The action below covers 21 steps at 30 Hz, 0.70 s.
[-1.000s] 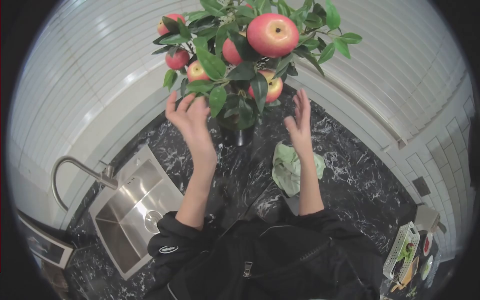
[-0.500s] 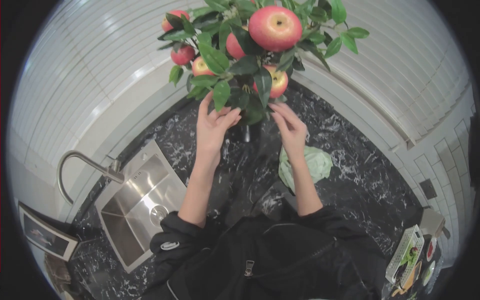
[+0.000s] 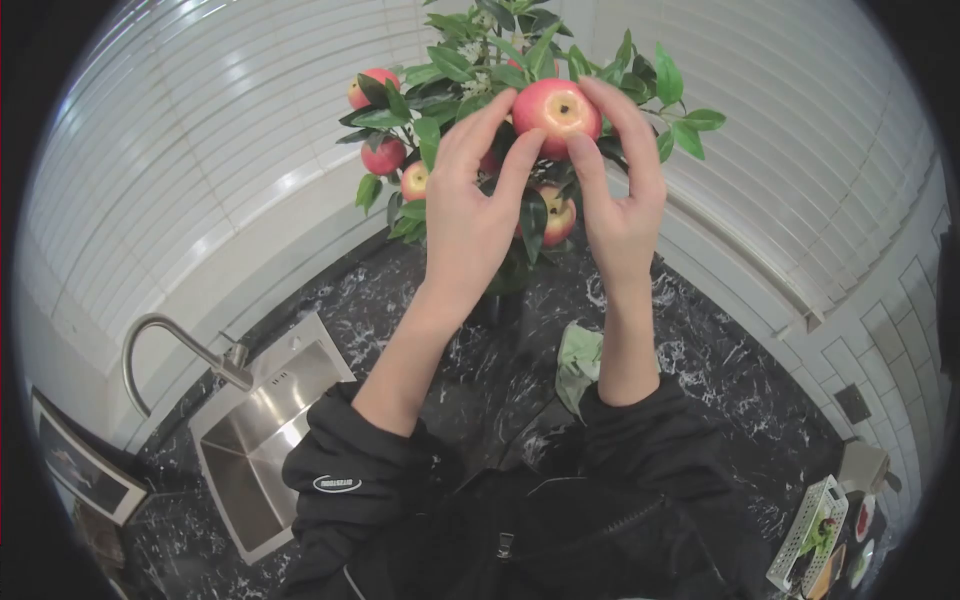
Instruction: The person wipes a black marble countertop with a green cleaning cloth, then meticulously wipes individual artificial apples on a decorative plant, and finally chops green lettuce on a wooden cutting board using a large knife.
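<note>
A leafy plant with several red-yellow apples stands at the back of the dark marbled counter. Its largest apple [image 3: 556, 112] is between my two hands. My left hand [image 3: 475, 185] curves round the apple's left side, thumb at its lower edge. From the right, my right hand [image 3: 622, 185] cups the same apple, with fingers over the top right and thumb below. Another apple [image 3: 558, 215] hangs lower, between my wrists. A pale green crumpled cloth [image 3: 578, 362] lies beside my right forearm, partly hidden by it.
At the left are a steel sink [image 3: 250, 440] and a curved faucet [image 3: 180, 330]. A framed picture [image 3: 85, 465] stands at the far left. A white basket [image 3: 808, 535] with greens sits at the lower right. Blinds [image 3: 780, 130] line the walls behind.
Both hands have risen from the plant's lower leaves to the largest apple and closed round it. The plant appears lower and slightly shifted in view.
</note>
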{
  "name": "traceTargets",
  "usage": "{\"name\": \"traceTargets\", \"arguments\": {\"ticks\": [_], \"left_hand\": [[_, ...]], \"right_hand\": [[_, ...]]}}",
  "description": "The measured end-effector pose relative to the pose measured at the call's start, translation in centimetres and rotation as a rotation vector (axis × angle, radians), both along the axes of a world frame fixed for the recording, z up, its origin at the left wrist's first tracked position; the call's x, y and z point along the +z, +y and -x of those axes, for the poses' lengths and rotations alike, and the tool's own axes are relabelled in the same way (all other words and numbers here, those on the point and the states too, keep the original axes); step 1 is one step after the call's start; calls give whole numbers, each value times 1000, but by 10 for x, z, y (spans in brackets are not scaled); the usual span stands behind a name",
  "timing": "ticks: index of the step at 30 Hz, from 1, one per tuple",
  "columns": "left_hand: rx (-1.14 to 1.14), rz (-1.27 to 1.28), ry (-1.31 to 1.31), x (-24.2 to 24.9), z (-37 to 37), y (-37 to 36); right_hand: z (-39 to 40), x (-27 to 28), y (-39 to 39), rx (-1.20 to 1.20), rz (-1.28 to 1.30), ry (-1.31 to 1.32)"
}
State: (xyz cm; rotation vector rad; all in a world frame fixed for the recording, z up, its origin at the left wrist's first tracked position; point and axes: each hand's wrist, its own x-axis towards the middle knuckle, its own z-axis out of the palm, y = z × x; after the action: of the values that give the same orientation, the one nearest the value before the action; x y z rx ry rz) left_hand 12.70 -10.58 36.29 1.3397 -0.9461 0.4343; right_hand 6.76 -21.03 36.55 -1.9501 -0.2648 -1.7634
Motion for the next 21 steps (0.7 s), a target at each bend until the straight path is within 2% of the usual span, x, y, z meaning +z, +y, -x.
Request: {"name": "traceTargets", "arguments": {"ticks": [3,9,15,18,21], "left_hand": [[-50,-27,38,-2,-1,2],[0,-88,-170,-12,-2,8],[34,-158,-181,-17,-9,14],[73,-108,-214,-14,-8,16],[65,-59,-67,-3,0,18]], "right_hand": [[2,-7,3,105,-140,21],[4,-18,-2,219,-259,-39],[-1,-31,-15,72,-271,-7],[-2,-36,-21,-50,-278,-96],[2,-20,-19,-130,-226,-259]]}}
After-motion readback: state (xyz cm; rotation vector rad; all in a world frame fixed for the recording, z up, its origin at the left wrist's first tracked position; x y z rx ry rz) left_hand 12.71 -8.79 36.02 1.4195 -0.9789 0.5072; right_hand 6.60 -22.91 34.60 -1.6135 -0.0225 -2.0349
